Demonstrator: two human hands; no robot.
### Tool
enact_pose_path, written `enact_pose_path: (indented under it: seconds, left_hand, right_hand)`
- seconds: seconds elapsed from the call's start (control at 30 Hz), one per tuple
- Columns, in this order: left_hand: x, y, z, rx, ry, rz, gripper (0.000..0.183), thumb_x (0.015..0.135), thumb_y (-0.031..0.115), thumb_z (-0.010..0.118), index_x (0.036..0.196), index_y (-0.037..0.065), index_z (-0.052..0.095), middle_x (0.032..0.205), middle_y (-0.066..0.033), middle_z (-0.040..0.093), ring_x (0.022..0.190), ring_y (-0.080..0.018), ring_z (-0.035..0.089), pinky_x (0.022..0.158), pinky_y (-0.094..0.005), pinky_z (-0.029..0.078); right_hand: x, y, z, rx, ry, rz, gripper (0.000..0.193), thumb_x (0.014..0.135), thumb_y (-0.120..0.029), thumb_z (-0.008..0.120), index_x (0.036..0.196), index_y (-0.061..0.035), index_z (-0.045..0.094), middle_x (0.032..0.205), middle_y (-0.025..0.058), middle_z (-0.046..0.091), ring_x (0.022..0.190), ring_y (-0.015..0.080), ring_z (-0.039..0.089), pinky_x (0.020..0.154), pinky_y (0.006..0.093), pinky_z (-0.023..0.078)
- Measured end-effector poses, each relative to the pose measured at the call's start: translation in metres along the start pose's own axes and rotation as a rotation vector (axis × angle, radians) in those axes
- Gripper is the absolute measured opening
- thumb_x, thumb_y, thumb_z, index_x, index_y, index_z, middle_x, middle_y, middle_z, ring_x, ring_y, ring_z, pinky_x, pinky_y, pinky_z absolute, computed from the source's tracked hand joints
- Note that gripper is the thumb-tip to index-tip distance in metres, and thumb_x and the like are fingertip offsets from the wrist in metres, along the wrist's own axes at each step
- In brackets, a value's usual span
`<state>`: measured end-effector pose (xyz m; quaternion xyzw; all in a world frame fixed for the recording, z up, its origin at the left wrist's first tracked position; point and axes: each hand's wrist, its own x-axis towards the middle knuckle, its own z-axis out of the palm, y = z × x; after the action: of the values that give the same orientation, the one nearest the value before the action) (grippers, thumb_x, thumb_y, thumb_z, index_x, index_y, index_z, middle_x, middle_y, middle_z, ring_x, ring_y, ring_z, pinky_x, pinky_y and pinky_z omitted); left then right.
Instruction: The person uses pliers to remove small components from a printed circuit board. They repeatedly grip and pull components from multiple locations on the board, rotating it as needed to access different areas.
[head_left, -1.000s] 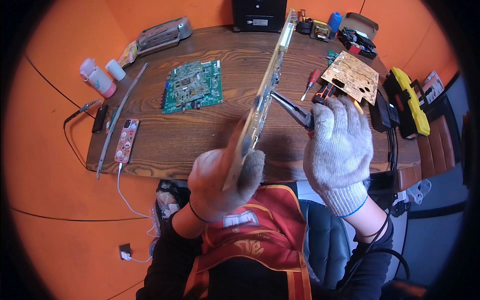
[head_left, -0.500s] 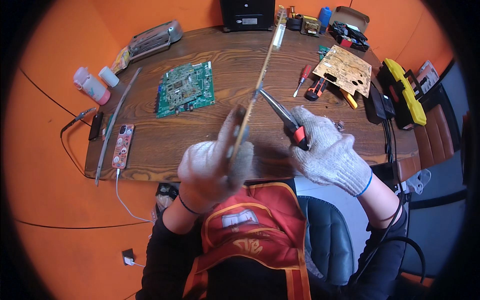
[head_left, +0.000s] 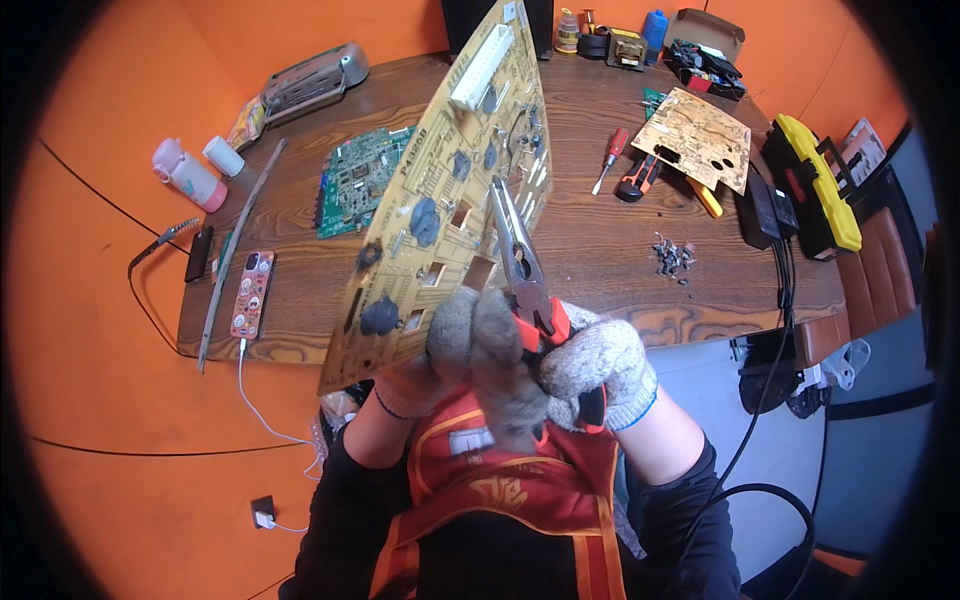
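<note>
A large tan circuit board (head_left: pixel 415 255) stands tilted in front of me, its component face with dark blobs, square cut-outs and a white connector turned toward me. My left hand (head_left: pixel 480 350), in a soiled knitted glove, is closed on its lower right edge; the fingers are partly blurred. In my gloved right hand (head_left: pixel 600 365) are red-handled long-nose pliers (head_left: pixel 525 275), the handles gripped near the pivot. The plier jaws point up and lie against or just before the board's face; whether they pinch a part I cannot tell.
Behind the tan board lies a green circuit board (head_left: pixel 360 180). Loose small parts (head_left: pixel 673 256) form a pile at right, below a screwdriver (head_left: pixel 611 160), a cutter (head_left: pixel 637 180) and another tan board (head_left: pixel 695 138). A yellow-black toolbox (head_left: pixel 815 185) stands far right; a phone (head_left: pixel 252 295) lies left.
The tan board has turned from edge-on to show its component face. My right hand and the pliers have moved left and lower, close to my left hand. The parts pile has come into view.
</note>
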<state>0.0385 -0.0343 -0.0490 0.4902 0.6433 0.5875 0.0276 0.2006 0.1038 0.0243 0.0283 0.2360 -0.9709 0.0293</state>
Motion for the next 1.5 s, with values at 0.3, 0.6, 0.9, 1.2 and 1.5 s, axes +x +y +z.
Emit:
enact_pose_path:
  seconds: [0.3,0.6,0.9,1.2,1.5]
  left_hand:
    - [0.029,0.034,-0.001,0.857,0.311,0.232,0.024,0.083,0.013,0.062,0.103,0.000,0.063,0.079,-0.0093,0.060,0.066,-0.0221,0.056,0.054,-0.0357,0.042]
    - [0.060,0.044,-0.026,-0.642,0.276,-0.485,0.049,0.099,0.028,0.039,0.076,-0.009,0.062,0.055,-0.0127,0.059,0.041,-0.0173,0.054,0.042,-0.0268,0.042]
    - [0.047,0.033,-0.040,-0.063,0.169,-0.257,0.037,0.097,0.022,0.045,0.081,-0.006,0.064,0.057,-0.0099,0.061,0.046,-0.0183,0.056,0.047,-0.0272,0.045]
    - [0.030,0.029,-0.038,0.520,0.190,-0.300,0.030,0.095,0.019,0.047,0.080,-0.001,0.064,0.064,-0.0101,0.064,0.054,-0.0205,0.058,0.050,-0.0304,0.046]
    - [0.044,0.094,-0.035,-0.350,0.110,-0.757,0.048,0.095,0.027,0.042,0.060,0.000,0.059,0.052,-0.0109,0.059,0.041,-0.0159,0.051,0.042,-0.0263,0.040]
  right_hand:
    - [-0.045,-0.018,0.018,-0.427,0.170,-0.076,0.050,0.080,-0.008,0.069,0.125,0.0045,0.054,0.112,0.0124,0.064,0.101,0.0190,0.061,0.089,0.0284,0.048]
    - [-0.051,-0.054,-0.011,-0.556,0.559,-0.521,0.045,0.085,-0.013,0.063,0.124,0.0001,0.048,0.113,0.0208,0.060,0.102,0.0358,0.062,0.086,0.0442,0.054]
    - [-0.024,-0.050,-0.070,-1.013,0.802,-0.485,0.045,0.091,-0.003,0.055,0.135,-0.0049,0.044,0.124,0.0117,0.057,0.103,0.0184,0.061,0.078,0.0314,0.058]
    - [-0.012,-0.036,-0.096,-1.111,0.619,-0.536,0.045,0.085,-0.002,0.060,0.128,-0.0026,0.049,0.114,0.0092,0.059,0.100,0.0177,0.058,0.090,0.0323,0.048]
    - [0.014,-0.073,-0.046,-2.189,0.713,-1.080,0.052,0.063,0.007,0.066,0.112,-0.0020,0.054,0.112,0.0195,0.056,0.109,0.0374,0.054,0.093,0.0428,0.045]
